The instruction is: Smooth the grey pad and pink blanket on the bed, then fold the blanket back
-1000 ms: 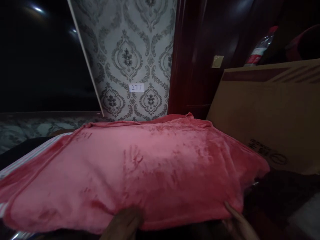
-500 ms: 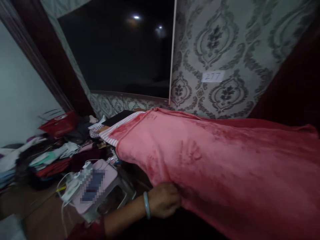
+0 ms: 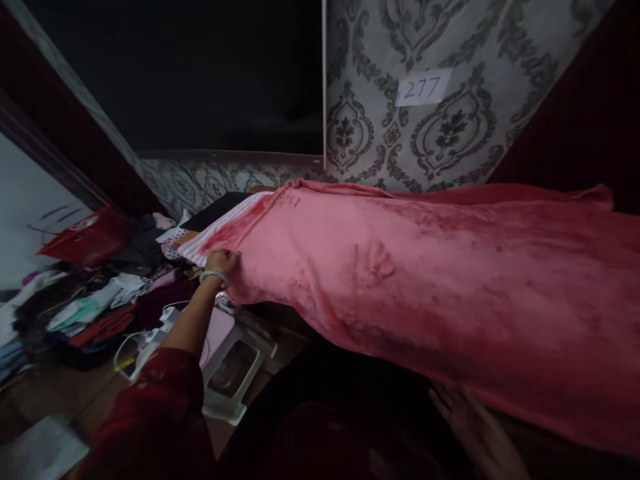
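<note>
- Left hand [image 3: 221, 261] is extended out, fingers pinched on the far-left corner of the pink fleece blanket [image 3: 400, 280]. Arm is stretched, likely because that corner is the furthest edge to reach.
- Right hand [image 3: 467, 417] sits below the blanket's near hem, low and dim. Fingers look splayed against or under the edge; cannot tell whether it grips the fabric.
- Blanket lies spread flat over a raised surface, running from the left-hand pinch across to the right and past the frame edge. Near hem hangs off the surface between the two hands.
- Striped cloth [image 3: 210, 235] shows just beyond the left-hand pinch, under the blanket corner, so the blanket is the top layer.
- Below the left forearm: a pale pink stool [image 3: 225, 363] with a white cable [image 3: 131, 348] beside it.
- Further left of the grip: heap of mixed clothes [image 3: 85, 313] and a red bag [image 3: 87, 235].
- Beyond the blanket: patterned wallpaper with a paper label [image 3: 423, 87] reading 277.
</note>
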Tool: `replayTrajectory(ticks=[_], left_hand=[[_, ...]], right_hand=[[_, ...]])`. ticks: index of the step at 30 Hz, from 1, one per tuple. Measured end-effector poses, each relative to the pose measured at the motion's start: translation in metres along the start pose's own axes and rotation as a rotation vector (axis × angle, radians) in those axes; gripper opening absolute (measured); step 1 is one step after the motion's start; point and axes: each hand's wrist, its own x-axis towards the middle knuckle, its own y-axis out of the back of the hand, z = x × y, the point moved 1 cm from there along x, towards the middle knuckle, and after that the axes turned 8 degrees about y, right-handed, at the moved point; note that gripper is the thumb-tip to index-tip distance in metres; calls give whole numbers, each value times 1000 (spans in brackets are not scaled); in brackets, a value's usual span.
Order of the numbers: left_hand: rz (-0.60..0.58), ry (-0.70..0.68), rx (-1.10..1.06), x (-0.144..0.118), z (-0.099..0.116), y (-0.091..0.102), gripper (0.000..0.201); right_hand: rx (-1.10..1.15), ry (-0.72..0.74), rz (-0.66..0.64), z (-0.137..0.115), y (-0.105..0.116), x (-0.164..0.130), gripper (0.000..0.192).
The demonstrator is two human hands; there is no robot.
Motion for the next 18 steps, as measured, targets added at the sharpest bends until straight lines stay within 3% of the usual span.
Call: replayTrajectory(ticks=[5,8,13,18], left_hand=[[40,64,3,7,8,-4,33],[117,90,-19,11,14,0,35],[207,120,-56,17,15,15,39],[81,45,50,10,15,23,35]], right_hand=[[182,-137,23,-11,-48,-8,34],[184,-162,34,-15,-65,-18,37],[95,-212,68,-5,-70,-41,50],[117,-261,94,12,-70,-46,53]])
